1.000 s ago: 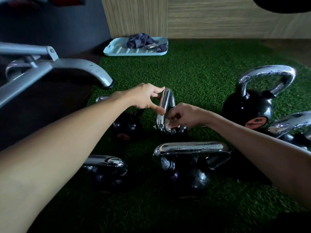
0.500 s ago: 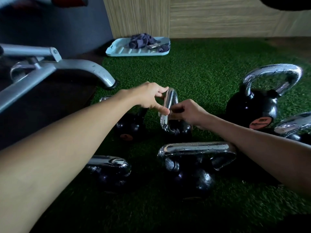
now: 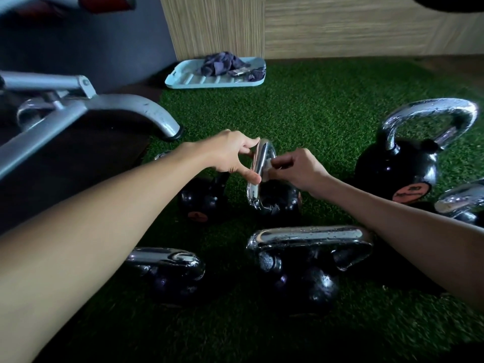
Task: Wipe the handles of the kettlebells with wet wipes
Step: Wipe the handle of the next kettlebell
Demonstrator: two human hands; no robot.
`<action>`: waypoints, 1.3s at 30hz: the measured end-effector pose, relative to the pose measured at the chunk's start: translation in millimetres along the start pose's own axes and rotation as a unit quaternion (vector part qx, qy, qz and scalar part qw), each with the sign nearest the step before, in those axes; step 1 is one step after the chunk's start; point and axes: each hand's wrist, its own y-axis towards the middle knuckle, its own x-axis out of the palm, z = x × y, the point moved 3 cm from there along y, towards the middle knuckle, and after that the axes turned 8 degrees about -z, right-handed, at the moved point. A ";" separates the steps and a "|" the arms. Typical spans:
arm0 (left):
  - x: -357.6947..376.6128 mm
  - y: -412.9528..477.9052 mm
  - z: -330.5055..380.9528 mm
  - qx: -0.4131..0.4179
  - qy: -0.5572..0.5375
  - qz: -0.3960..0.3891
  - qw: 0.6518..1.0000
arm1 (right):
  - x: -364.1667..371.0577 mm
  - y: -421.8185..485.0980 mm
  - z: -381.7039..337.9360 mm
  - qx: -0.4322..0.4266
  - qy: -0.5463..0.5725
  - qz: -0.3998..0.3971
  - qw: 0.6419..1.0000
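Observation:
Several black kettlebells with chrome handles stand on green turf. The middle kettlebell point(image 3: 275, 200) has its chrome handle point(image 3: 258, 179) seen edge-on. My left hand point(image 3: 233, 155) pinches the top of that handle between thumb and fingers. My right hand point(image 3: 296, 170) presses a small white wet wipe point(image 3: 267, 167) against the handle's right side, fingers curled round the wipe. Most of the wipe is hidden in the hand. A near kettlebell point(image 3: 309, 260) has water drops on its handle.
A large kettlebell point(image 3: 408, 163) stands at the right, another point(image 3: 463, 200) at the right edge, two more at the left point(image 3: 167, 268) point(image 3: 204, 200). A grey metal bench leg point(image 3: 136, 108) reaches in from the left. A light blue tray point(image 3: 199, 81) with a dark cloth lies by the wall.
My right hand has slid with the wipe up the handle's right side, from near the base to the upper part. My left hand keeps its pinch on the top.

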 end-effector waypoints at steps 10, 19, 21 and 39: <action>-2.8 3.8 10.6 0.006 -0.005 -0.016 1.000 | -12.8 18.6 3.9 -0.010 -0.046 0.178 0.983; -4.1 8.1 11.3 -0.014 0.022 -0.031 0.999 | -16.6 25.8 6.6 0.010 -0.102 0.166 0.981; -4.2 12.2 12.2 -0.016 0.020 -0.035 0.999 | -19.6 24.0 11.1 0.016 -0.100 0.166 0.981; -14.7 27.7 85.7 -0.060 0.161 -0.022 0.985 | -82.8 -63.8 12.5 0.086 0.026 0.298 0.950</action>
